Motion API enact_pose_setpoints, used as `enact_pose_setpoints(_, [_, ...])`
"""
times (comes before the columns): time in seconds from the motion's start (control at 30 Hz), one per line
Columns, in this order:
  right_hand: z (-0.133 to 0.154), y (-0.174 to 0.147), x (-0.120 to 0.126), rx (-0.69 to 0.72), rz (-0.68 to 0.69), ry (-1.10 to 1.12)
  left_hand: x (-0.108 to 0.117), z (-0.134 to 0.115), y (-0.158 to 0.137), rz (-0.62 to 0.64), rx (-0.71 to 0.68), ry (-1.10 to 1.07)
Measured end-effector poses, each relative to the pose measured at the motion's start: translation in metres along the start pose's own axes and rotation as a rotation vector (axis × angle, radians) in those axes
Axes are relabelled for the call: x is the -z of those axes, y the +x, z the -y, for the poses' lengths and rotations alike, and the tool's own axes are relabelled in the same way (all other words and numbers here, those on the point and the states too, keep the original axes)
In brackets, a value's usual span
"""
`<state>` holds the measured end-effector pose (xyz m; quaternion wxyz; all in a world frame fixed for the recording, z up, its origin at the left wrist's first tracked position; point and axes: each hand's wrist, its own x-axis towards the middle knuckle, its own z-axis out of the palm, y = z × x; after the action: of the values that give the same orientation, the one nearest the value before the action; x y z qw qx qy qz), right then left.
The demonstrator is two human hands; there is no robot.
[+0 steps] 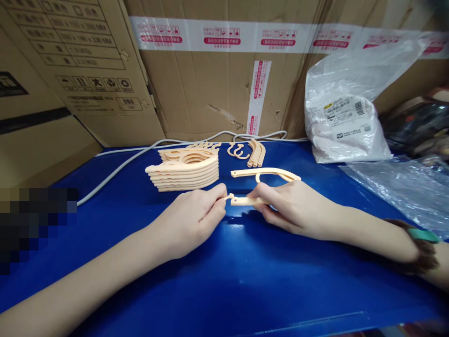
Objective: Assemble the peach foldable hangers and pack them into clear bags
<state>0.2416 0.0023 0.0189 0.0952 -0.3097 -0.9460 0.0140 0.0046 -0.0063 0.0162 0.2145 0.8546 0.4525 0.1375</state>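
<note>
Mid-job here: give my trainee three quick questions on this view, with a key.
1. True or false: the left hand and right hand each hold a cream piece.
2. Where does the white plastic bag stand, as pictured? A) near left B) far right C) near right
3. Fill the gap: the stacked cream parts lie on a table coloured ____.
Key: 1 true; 2 B; 3 blue.

**Colours and patterns of the hanger parts and their surroundings**

The hanger parts (pixel 187 175) and loose hooks (pixel 241 157) are uniformly pale cream; the tabletop (pixel 231 285) is deep blue. The cardboard box (pixel 42 32) is brown with black printed grids and symbols. White tape (pixel 191 35) carries repeating red motifs. The plastic bag (pixel 324 145) appears whitish, the cable (pixel 121 174) pale grey, the wristband (pixel 423 260) dark brown and teal.
</note>
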Motion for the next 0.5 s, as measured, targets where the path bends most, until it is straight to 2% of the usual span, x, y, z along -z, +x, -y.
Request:
enact_pose_setpoints(0.23, [-0.0013,-0.0002,-0.0037,0.053,-0.027,-0.048,0.0001,0.0006,0.0010,0.008,-0.061,-0.035])
enact_pose_setpoints(0.5, [-0.0039,-0.0012,-0.0072,0.084,-0.081,-0.087,0.0013,0.0017,0.0009,0.022,-0.060,-0.079])
